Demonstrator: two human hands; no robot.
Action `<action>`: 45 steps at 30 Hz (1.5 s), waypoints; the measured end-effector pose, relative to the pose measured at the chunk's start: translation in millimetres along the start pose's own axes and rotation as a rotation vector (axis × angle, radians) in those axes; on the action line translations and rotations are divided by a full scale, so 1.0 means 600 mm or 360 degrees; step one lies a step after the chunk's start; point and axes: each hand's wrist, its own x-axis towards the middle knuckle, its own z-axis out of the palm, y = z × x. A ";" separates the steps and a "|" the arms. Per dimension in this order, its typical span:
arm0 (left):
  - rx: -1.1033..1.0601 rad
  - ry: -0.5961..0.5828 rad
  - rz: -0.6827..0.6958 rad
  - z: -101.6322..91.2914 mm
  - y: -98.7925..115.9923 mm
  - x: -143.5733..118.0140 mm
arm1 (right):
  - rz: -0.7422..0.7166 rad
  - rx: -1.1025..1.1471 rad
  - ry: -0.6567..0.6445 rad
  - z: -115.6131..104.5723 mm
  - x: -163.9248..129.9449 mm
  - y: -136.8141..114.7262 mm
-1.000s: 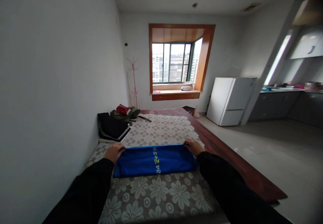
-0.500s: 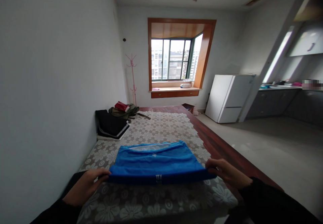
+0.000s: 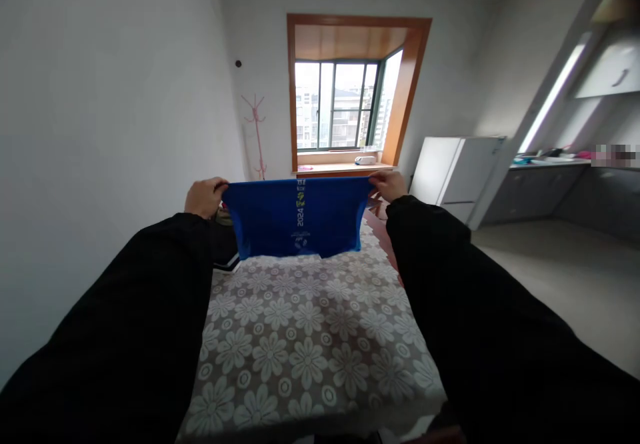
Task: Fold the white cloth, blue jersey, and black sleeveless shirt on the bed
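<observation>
Up it comes: your left hand [image 3: 204,197] and right hand [image 3: 389,185] each pinch a top corner, lifting the folded blue shirt [image 3: 299,217] off the tabletop [image 3: 305,357] below.

A home: a bay window [image 3: 340,104], white fridge [image 3: 453,167], kitchen counter [image 3: 550,163] (cluttered) and flowered tablecloth [image 3: 300,337].

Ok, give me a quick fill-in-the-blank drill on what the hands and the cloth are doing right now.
1. The left hand and right hand hold up a folded garment coloured ____.
2. Each hand grips one top ____ of it.
3. The tablecloth below has a ____ pattern.
4. Behind the garment, the far wall has a ____ with a wooden frame.

Missing words: blue; corner; flower; window
</observation>
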 end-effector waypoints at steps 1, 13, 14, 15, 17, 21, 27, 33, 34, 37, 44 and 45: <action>-0.0022 0.0069 0.0014 -0.007 0.004 0.001 | 0.0002 0.0082 0.0078 -0.003 0.003 -0.002; -0.0277 -0.0477 0.0086 0.087 0.003 -0.326 | 0.0074 -0.0318 -0.0239 0.053 -0.338 0.102; -0.0287 -0.0541 0.0079 0.097 0.005 -0.361 | 0.0076 -0.0326 -0.0280 0.061 -0.375 0.108; -0.0297 -0.0600 0.0076 0.104 0.007 -0.394 | 0.0079 -0.0334 -0.0316 0.068 -0.409 0.115; -0.0314 -0.0688 0.0069 0.110 0.011 -0.452 | 0.0094 -0.0359 -0.0414 0.073 -0.473 0.130; -0.0403 -0.0895 -0.0070 0.084 0.019 -0.538 | 0.0121 -0.0307 -0.0563 0.049 -0.581 0.152; -0.0511 -0.1219 -0.0207 0.001 0.044 -0.587 | 0.0185 -0.0194 -0.1058 -0.029 -0.646 0.110; -0.0335 -0.1133 -0.0297 0.050 0.025 -0.460 | 0.0282 -0.0410 -0.0919 0.010 -0.493 0.113; -0.0253 -0.1099 -0.0361 0.079 0.017 -0.433 | 0.0346 -0.0476 -0.0869 0.032 -0.457 0.124; -0.0109 -0.1039 -0.0503 0.171 -0.008 -0.368 | 0.0536 -0.0660 -0.0677 0.099 -0.365 0.159; -0.0059 -0.0981 -0.0710 0.295 -0.040 -0.314 | 0.0738 -0.0693 -0.0487 0.177 -0.294 0.215; -0.0099 -0.0970 -0.0721 0.300 -0.040 -0.312 | 0.0740 -0.0667 -0.0459 0.180 -0.294 0.217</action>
